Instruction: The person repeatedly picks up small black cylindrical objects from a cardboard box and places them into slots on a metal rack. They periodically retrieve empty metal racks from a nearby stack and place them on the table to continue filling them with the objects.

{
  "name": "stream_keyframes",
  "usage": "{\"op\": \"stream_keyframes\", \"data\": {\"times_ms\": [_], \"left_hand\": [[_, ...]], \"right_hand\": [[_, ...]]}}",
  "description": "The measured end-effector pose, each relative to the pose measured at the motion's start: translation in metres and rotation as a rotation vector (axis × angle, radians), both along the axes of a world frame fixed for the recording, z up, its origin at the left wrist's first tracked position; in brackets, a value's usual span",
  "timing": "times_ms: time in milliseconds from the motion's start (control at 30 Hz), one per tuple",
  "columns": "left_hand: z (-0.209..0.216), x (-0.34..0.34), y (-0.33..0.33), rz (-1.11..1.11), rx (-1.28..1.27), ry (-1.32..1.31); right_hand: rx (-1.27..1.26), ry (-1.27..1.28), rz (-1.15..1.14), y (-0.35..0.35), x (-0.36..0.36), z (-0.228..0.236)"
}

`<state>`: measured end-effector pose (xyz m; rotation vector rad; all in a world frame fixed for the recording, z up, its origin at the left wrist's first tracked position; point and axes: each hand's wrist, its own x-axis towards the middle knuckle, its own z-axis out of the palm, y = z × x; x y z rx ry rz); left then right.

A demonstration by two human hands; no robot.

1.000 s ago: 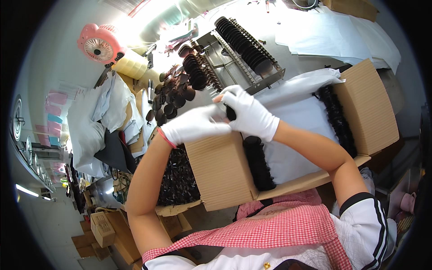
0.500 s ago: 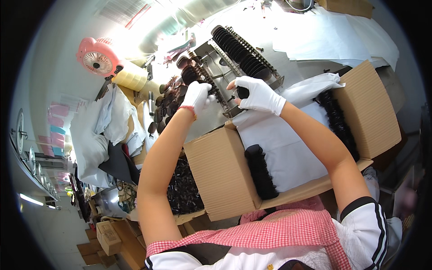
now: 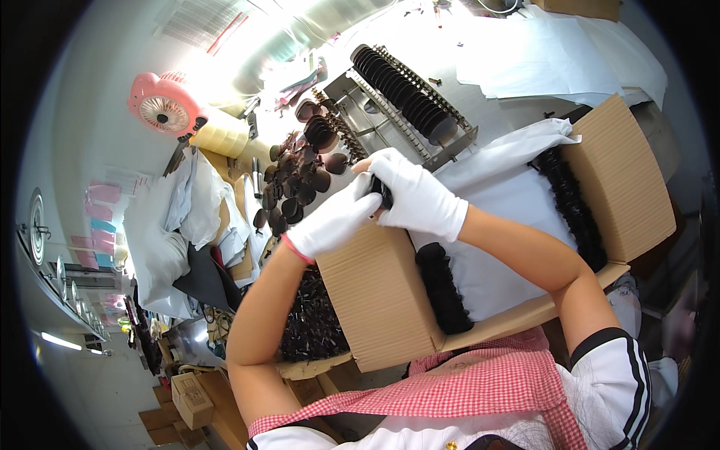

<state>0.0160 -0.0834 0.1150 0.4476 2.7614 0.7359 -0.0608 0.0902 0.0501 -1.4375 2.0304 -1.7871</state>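
Observation:
My two white-gloved hands meet above the left flap of an open cardboard box (image 3: 379, 296). Between them is a dark, glossy lens (image 3: 384, 193), mostly covered by the gloves. My right hand (image 3: 421, 196) curls around it from the right, while the fingers of my left hand (image 3: 334, 219) press against its left side. Just beyond my hands stands a metal rack (image 3: 466, 141) bearing a row of dark round lenses (image 3: 401, 90). Loose brownish lenses (image 3: 300, 180) lie heaped to the left of the rack.
White sheeting (image 3: 499, 281) lines the box, with a black row of packed pieces (image 3: 444, 289) along its left side and another (image 3: 574, 210) along its right. A container of shiny black pieces (image 3: 309, 322) sits left of it. A pink fan (image 3: 161, 105) stands at the far left.
My left hand has left the lenses by the rack and come down toward me to meet my right hand. My right hand has moved slightly nearer with the dark lens.

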Motion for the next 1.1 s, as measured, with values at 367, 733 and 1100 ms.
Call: {"op": "stream_keyframes", "data": {"times_ms": [367,733,1100], "left_hand": [[-0.048,-0.102,-0.122,0.659,-0.158,0.116],[-0.034,-0.129,-0.059,0.895,-0.203,0.092],[-0.004,-0.019,-0.005,0.092,-0.173,0.111]], "right_hand": [[0.189,0.306,-0.038,0.004,-0.056,-0.035],[0.245,0.185,0.143,0.009,-0.066,-0.035],[-0.06,0.038,0.0,-0.022,-0.018,-0.006]]}}
